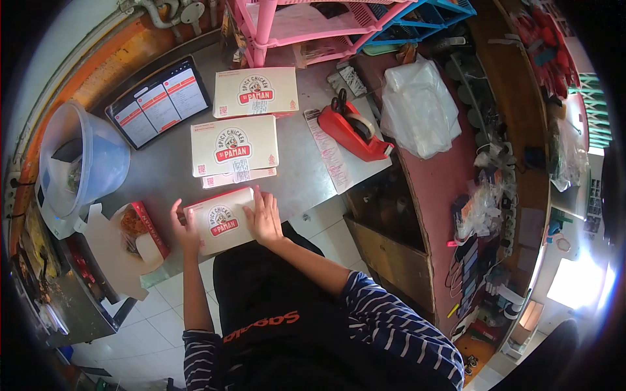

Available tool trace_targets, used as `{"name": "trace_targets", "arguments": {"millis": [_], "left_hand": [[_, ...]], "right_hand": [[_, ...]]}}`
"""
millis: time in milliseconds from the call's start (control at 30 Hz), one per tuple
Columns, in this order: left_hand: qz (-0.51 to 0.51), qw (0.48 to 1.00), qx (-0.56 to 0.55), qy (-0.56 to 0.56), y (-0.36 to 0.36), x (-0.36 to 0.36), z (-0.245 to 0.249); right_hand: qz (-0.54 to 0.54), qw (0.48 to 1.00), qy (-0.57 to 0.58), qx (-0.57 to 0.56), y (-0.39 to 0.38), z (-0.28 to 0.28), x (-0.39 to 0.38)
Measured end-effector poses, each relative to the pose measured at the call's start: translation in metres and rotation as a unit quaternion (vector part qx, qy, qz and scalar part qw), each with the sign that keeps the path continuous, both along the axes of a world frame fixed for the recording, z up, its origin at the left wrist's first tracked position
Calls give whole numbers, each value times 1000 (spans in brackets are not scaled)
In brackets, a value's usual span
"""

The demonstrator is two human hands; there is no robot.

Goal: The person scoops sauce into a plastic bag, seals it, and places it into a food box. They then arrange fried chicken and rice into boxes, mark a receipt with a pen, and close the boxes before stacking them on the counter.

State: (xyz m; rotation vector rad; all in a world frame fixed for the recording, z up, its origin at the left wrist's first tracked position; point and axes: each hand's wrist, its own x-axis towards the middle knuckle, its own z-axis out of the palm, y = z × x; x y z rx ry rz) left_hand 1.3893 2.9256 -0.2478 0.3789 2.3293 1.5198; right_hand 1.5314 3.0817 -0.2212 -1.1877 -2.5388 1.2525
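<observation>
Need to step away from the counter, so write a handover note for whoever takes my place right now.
Left hand: grip on the near box, left edge. Right hand: flat on its right side; lid shut.
Done: middle box and far box lie shut further back, a slip on the middle one.
Left: open box with food at the left; tape dispenser untouched at the right.
</observation>
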Motion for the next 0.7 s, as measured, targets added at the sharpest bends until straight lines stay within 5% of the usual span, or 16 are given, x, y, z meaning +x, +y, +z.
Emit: {"name": "trace_targets", "arguments": {"millis": [133,267,367,467,600,700], "left_hand": [[-5,999,31,-10,1,5,4],[35,999,12,-13,2,18,-9],[-105,971,-111,185,-4,9,3],[-401,828,-326,218,6,9,62],[-418,860,-204,210,0,8,65],[-469,820,-239,225,-6,9,67]], "right_hand": [[-62,994,57,-63,-14,-19,-5],[-13,999,39,-28,-7,-20,-4],[69,992,79,74,4,-19,2],[279,949,86,123,21,0,6],[508,851,-23,132,51,54,-18],[529,844,-34,83,51,46,-24]]}}
